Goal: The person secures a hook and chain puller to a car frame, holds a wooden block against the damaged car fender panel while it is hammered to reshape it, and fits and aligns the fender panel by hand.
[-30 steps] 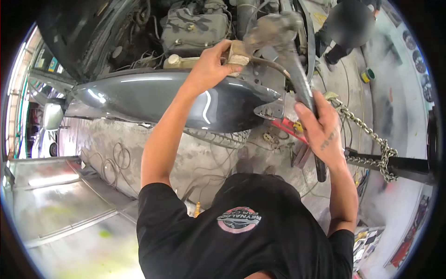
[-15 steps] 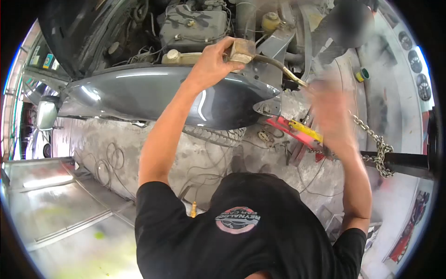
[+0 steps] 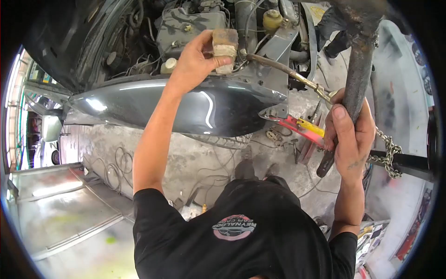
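My left hand (image 3: 191,64) is closed around a worn wooden block (image 3: 225,50), holding it upright over the inner edge of a dark grey car fender (image 3: 172,109). In my right hand (image 3: 350,135), raised on the right, is a hammer with a dark, rough metal handle (image 3: 360,72). Its head crosses the top edge of the view and is partly cut off. The fender belongs to a car whose engine bay lies open. A hydraulic hose (image 3: 292,74) with a brass-coloured end runs from near the block toward my right hand, passing behind it.
A red and yellow bar (image 3: 309,128) reaches the fender's front tip. A chain (image 3: 392,158) wraps a black beam (image 3: 404,162) at right. Cables (image 3: 116,167) and a small hammer (image 3: 295,149) lie on the floor. Another person's legs (image 3: 332,39) show beyond the car.
My right hand, blurred before, is now clearly seen with the hammer raised. The wooden block has moved left and turned more upright in my left hand. The view has shifted slightly.
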`<state>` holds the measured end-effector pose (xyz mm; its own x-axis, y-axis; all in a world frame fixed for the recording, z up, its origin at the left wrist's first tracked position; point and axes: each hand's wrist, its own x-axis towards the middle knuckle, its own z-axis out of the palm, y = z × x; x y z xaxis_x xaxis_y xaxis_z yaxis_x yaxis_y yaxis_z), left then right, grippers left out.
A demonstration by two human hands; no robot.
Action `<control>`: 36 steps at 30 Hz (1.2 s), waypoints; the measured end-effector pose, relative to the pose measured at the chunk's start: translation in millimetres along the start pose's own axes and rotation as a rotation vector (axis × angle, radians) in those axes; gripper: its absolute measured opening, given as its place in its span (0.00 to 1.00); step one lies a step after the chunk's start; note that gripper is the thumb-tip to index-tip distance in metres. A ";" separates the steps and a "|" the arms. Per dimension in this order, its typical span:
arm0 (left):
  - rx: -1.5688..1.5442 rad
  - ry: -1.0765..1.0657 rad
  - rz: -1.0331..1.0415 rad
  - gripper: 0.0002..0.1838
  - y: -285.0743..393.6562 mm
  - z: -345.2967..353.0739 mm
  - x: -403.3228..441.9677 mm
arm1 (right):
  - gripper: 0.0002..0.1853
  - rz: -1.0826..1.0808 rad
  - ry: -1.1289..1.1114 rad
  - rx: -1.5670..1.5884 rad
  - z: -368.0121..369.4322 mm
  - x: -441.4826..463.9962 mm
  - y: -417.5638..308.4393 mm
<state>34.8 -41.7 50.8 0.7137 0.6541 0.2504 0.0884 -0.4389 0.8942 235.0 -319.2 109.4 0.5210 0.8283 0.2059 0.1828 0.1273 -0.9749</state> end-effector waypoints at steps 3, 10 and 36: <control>-0.024 -0.027 -0.012 0.27 -12.1 4.0 -1.6 | 0.11 0.056 -0.030 0.002 -1.2 -0.6 5.9; -0.015 -0.098 -0.043 0.30 -8.0 7.2 -7.4 | 0.14 0.069 -0.155 -0.282 4.2 3.0 6.9; -0.010 -0.015 0.136 0.26 -15.4 25.8 -13.9 | 0.10 -0.840 0.122 -0.669 -99.7 0.5 -104.2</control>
<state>41.4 -59.9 24.0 0.7287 0.5799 0.3643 -0.0171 -0.5164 0.8561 299.4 -386.4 219.7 0.0891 0.5506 0.8300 0.9195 0.2749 -0.2811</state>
